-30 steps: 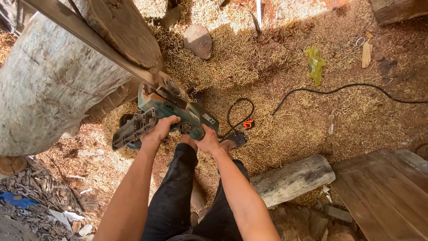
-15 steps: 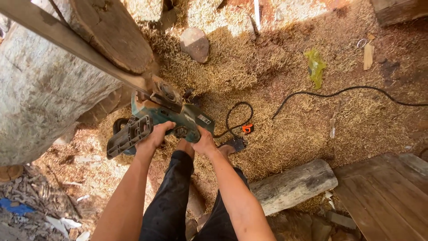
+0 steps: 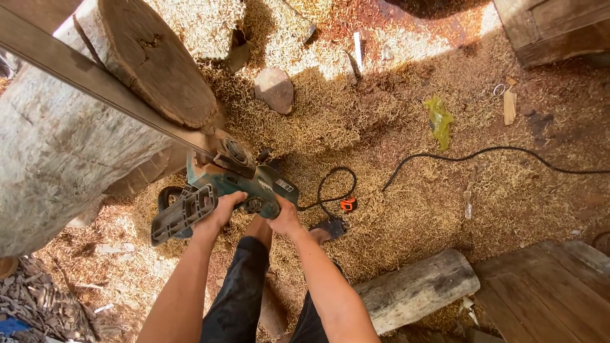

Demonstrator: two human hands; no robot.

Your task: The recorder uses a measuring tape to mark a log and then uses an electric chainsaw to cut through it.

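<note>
I hold a green electric chainsaw [image 3: 244,179] low in front of my legs. My left hand [image 3: 223,208] grips its front handle beside the black hand guard [image 3: 184,213]. My right hand [image 3: 284,219] is closed on the rear handle. The saw's long bar [image 3: 95,81] runs up and left across a big pale log [image 3: 57,152] and under the cut end of a second log [image 3: 159,67]. A black power cord [image 3: 483,154] loops away from the saw over the sawdust.
Sawdust covers the ground. A stone [image 3: 275,89] lies beyond the saw, a short log [image 3: 419,289] at my right, wooden boards [image 3: 553,295] at the lower right, a wooden box [image 3: 553,28] at the top right. Wood scraps [image 3: 38,305] lie lower left.
The saw has shifted slightly down and right with both hands on it, and the view has tilted; the bar stays across the logs.
</note>
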